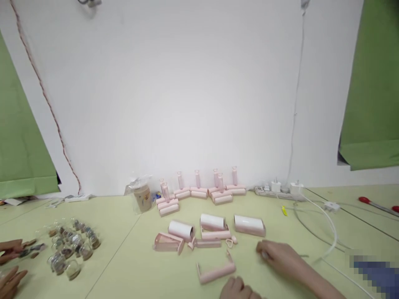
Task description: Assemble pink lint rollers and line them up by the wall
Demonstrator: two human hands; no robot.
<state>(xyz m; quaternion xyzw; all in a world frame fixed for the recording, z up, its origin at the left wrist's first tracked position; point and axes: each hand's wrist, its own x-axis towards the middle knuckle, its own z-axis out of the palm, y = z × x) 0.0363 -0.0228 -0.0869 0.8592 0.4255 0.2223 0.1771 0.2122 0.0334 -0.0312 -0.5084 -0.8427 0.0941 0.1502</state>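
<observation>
My right hand [279, 256] rests on the table with its fingers curled round a small greyish thing I cannot make out. A thin grey piece shows beyond its wrist. At the bottom edge my left hand [239, 289] is closed, partly cut off, and what it holds, if anything, is hidden. Just beyond it lies a pink U-shaped plastic frame [217, 274]. Farther back are a pink handle [208, 243], a small pink loop [230, 242], another pink frame [170, 244] and three white rolls, one a white roll [249, 224] in a pink cover.
Several pink rollers with upright handles [198, 192] line the wall. A bagged paper cup [142, 198] stands left of them. Glass jars [75, 241] sit near another person's hands [12, 280]. At right are a power strip [268, 192], white cables [333, 232] and a yellow piece [284, 211].
</observation>
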